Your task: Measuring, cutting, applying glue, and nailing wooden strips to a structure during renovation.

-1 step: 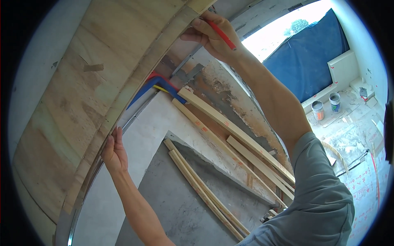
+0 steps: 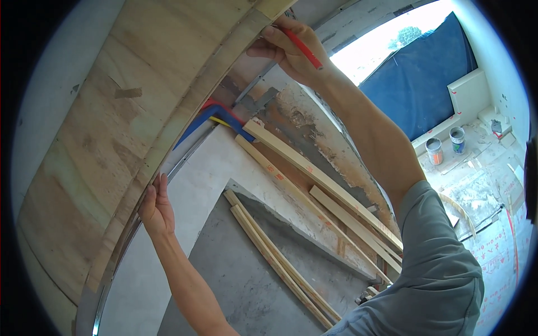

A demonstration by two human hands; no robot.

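Observation:
A curved plywood panel (image 2: 101, 112) fills the upper left, with a narrow wooden strip (image 2: 185, 101) along its right edge. My left hand (image 2: 157, 207) grips that edge low down, thumb against it and fingers curled up beside it. Higher up, my right hand (image 2: 286, 50) holds a red pencil (image 2: 302, 47) and reaches to the strip's edge near the top of the view; where its fingertips meet the wood is partly hidden.
Long pale battens (image 2: 291, 162) lie across a ledge, and more (image 2: 258, 241) rest on grey concrete below. Blue and red objects (image 2: 202, 123) sit behind the strip. At right are two buckets (image 2: 457, 140), a blue sheet (image 2: 409, 84) over a bright opening and printed floor covering (image 2: 493, 257).

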